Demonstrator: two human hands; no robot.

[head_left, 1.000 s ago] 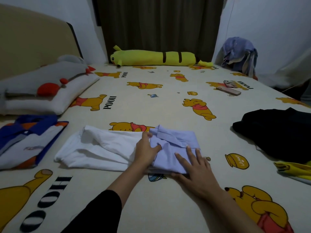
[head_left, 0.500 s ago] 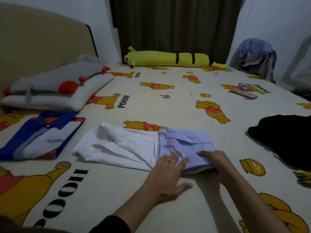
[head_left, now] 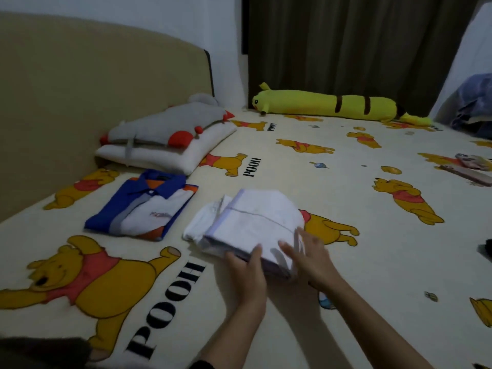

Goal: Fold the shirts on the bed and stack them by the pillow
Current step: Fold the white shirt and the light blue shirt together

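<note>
1. White shirt [head_left: 253, 222] now a compact folded bundle, where half a second ago a long white half lay spread out to the left; last fold closed, collar no longer showing on top
2. Sits on the bed [head_left: 346, 262] between the two hands, its far left edge a little loose and layered, near edge thick with stacked folds
3. Left hand [head_left: 249, 270] at the near left corner of the bundle, thumb up on top and fingers apparently tucked under the edge, so pinching the cloth; earlier lay flat on the light-blue part
4. Right hand [head_left: 310, 258] at the near right side, fingers fairly straight and pressed against the side and top of the bundle, thumb across the top; seems to brace rather than clasp, though fingertips beneath cannot be seen
5. Judged from that: folding of this shirt done, both hands set for a lift or slide
6. Blue shirt [head_left: 141, 207] already folded, just left of the bundle and close beside the pillow [head_left: 165, 153]; likely base of the stack, so next move probably up and left onto it
7. Risk: loose left layers may slip open if lifted from the near edge only
8. Black clothing [head_left: 486, 249] only just visible at the right edge, seemingly yet to be folded, so task part done
9. Further out: yellow plush [head_left: 327, 106] along the curtain, small flat items [head_left: 468, 169] on the far right of the bed
</note>
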